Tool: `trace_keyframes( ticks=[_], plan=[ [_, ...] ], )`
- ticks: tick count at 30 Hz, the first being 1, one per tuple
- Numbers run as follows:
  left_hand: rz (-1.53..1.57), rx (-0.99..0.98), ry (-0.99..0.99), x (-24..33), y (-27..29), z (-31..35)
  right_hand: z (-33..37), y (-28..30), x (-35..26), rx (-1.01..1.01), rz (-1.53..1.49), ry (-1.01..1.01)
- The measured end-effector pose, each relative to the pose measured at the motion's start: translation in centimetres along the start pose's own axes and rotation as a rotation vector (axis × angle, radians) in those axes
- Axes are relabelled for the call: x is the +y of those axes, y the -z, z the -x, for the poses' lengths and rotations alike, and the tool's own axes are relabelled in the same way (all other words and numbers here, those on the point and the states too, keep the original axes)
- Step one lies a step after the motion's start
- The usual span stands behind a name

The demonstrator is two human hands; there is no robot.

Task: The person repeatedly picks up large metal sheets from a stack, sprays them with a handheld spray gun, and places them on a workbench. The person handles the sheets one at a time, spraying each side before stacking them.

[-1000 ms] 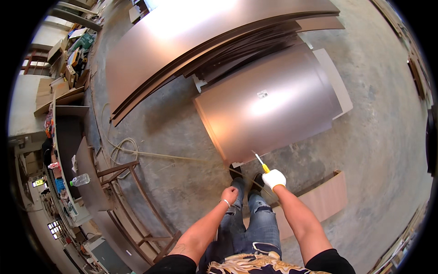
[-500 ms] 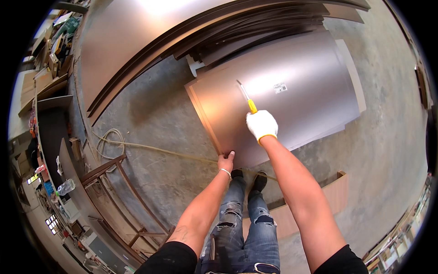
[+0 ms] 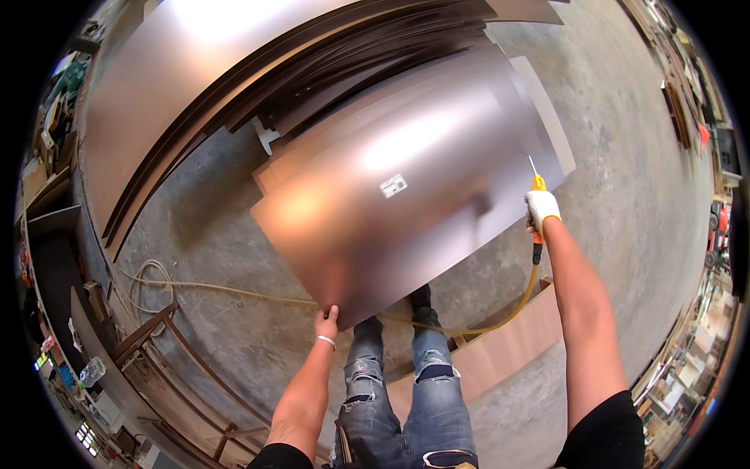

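A large glossy bronze-grey panel (image 3: 437, 211) lies in front of me with a small white label (image 3: 393, 185) on it. My bare left hand (image 3: 326, 322), a pale band at its wrist, pinches the panel's near left corner, thumb on top and fingers mostly hidden beneath. To the right, at the panel's right end, my right hand (image 3: 541, 209) in a white glove is wrapped round a yellow air blow gun (image 3: 538, 183). Its thin metal nozzle points away from me. From its lower end a yellow hose (image 3: 512, 316) curves back past my legs.
Under and beyond the panel lie other sheets (image 3: 539, 109). A bigger bronze sheet (image 3: 156, 102) slants across the far left. A brown metal frame (image 3: 176, 344) stands at the lower left. Near my feet is a wood-faced board (image 3: 508, 336) on the concrete floor.
The top panel has shifted toward me and now sits askew over the sheets below. My left hand came nearer with its corner, while my right hand swung the blow gun to the right.
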State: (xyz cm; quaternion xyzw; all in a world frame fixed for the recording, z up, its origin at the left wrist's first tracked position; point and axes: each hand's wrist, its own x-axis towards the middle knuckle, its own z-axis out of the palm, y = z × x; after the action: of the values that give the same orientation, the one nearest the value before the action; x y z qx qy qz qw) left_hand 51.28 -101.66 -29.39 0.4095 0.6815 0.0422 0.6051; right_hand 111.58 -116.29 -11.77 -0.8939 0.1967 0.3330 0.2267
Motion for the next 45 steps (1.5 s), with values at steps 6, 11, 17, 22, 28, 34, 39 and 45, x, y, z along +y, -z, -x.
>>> trace_keyframes(
  ticks=[6,11,17,22,28,34,39,45],
  plan=[
    [0.063,0.029,0.445,-0.8,3.7,3.9,9.8,-6.5,8.8,-0.101,0.739,0.318],
    [-0.011,0.111,0.51,-0.4,2.5,5.4,13.7,-6.9,19.4,-0.237,0.688,0.285],
    [-0.119,0.106,0.417,0.5,0.0,5.1,3.0,0.1,15.6,-0.018,0.196,0.042],
    [-0.042,0.26,0.255,-3.5,2.1,2.8,8.0,-3.4,13.5,-0.063,0.59,0.25],
    [0.051,0.234,0.265,-2.5,1.1,3.9,14.4,-6.6,20.5,-0.303,0.787,0.309],
    [-0.01,0.163,0.354,0.6,1.0,4.2,0.2,1.8,20.1,0.091,0.118,-0.005],
    [0.061,0.145,0.332,-0.3,0.4,4.4,-0.5,4.3,16.9,0.042,0.167,-0.021],
    [0.244,0.097,0.343,-2.0,3.0,3.1,14.2,-6.0,21.6,-0.227,0.777,0.161]
  ],
)
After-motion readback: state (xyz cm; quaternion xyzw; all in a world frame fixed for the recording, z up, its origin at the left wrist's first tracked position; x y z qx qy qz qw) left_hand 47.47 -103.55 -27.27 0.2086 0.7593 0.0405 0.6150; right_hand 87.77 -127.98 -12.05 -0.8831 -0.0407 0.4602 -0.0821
